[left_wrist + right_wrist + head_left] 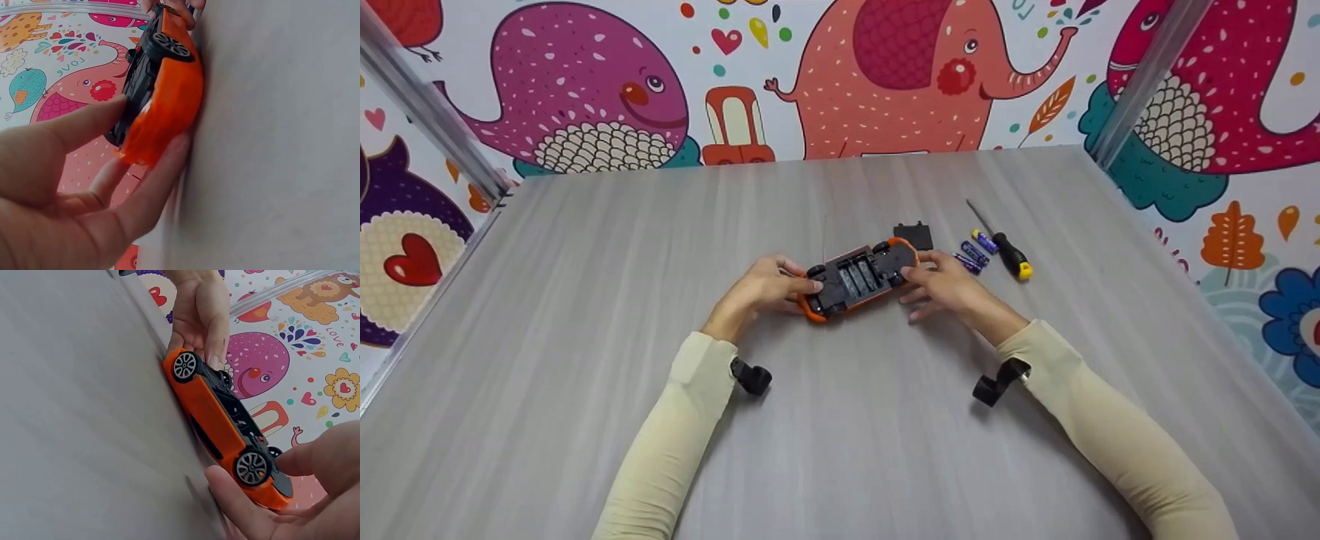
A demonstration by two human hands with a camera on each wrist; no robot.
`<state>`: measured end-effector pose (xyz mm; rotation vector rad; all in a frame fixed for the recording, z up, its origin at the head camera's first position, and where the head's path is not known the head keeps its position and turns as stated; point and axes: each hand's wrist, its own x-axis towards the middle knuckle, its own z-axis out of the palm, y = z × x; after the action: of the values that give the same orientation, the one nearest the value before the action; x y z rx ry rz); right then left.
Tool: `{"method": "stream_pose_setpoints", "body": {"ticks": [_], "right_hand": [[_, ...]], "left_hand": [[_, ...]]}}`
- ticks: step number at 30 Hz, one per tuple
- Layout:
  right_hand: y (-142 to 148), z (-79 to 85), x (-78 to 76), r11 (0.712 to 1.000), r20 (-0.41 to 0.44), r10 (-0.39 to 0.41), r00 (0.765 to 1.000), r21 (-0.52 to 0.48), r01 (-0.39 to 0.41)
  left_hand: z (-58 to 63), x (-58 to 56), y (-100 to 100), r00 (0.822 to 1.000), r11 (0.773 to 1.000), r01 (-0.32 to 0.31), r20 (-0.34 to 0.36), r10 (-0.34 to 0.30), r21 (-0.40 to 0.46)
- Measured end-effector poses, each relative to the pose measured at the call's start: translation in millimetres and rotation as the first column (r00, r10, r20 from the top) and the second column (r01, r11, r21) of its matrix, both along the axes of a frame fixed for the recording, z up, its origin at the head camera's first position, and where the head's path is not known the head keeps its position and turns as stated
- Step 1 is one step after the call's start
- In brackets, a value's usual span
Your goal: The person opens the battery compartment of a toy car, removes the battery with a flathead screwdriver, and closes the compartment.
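Note:
An orange toy car lies upside down on the table, its black underside and uncovered battery compartment facing up. The left hand pinches one end, with the thumb on the underside and fingers beneath the orange body, as the left wrist view shows. At the opposite end the right hand grips the car in the same way. From the side, in the right wrist view, silver-spoked wheels and the orange flank appear between both hands. A black battery cover rests just beyond the right hand.
Three purple batteries lie side by side to the right of the car. Next to them is a screwdriver with a black and yellow handle, tip pointing away. Walls printed with cartoon animals border the grey table.

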<state>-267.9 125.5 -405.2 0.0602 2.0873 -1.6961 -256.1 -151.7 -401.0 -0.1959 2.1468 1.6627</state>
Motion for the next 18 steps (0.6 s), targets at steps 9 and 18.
{"method": "stream_pose_setpoints", "body": {"ticks": [9, 18], "right_hand": [[-5, 1.3, -9.6, 0.991, 0.012, -0.051, 0.999, -0.124, 0.052], [-16, 4.0, -18.9, 0.962, 0.000, -0.152, 0.988, -0.228, 0.148]], "left_hand": [[3.8, -0.9, -2, 0.999, 0.995, 0.052, 0.010, -0.051, -0.082], [8.5, 0.9, -4, 0.984, 0.976, 0.173, -0.025, -0.177, -0.130]]}}
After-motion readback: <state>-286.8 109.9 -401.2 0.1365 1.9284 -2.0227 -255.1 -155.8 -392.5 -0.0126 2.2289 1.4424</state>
